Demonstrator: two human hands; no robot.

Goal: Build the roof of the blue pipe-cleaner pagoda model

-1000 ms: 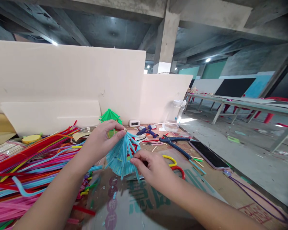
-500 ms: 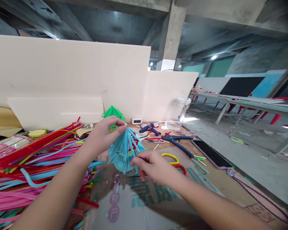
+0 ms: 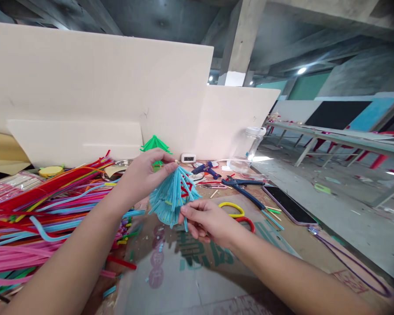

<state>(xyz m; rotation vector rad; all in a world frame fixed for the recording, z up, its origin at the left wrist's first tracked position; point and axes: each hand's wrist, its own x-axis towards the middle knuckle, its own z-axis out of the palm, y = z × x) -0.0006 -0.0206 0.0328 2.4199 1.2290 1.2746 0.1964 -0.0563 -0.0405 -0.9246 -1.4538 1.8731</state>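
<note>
A small cone-shaped umbrella (image 3: pixel 170 197) made of light blue pipe cleaners hangs over the table. My left hand (image 3: pixel 144 175) pinches its top tip, fingers closed. My right hand (image 3: pixel 205 221) is closed on one of the blue strands at the lower right edge of the umbrella. A few red strands show inside the blue ones.
A big pile of coloured pipe cleaners (image 3: pixel 36 218) covers the table's left. Behind stand a green umbrella (image 3: pixel 155 144), a small clock (image 3: pixel 188 158), a blue glue gun (image 3: pixel 205 168) and a clear jar (image 3: pixel 249 148). Blue pliers (image 3: pixel 246 192), yellow and red rings (image 3: pixel 236 212) and a phone (image 3: pixel 287 205) lie right.
The camera tilted, so the scene sits higher in view. My right hand slid a little down the umbrella's lower edge and closed on a strand. My left hand keeps its pinch on the tip.
</note>
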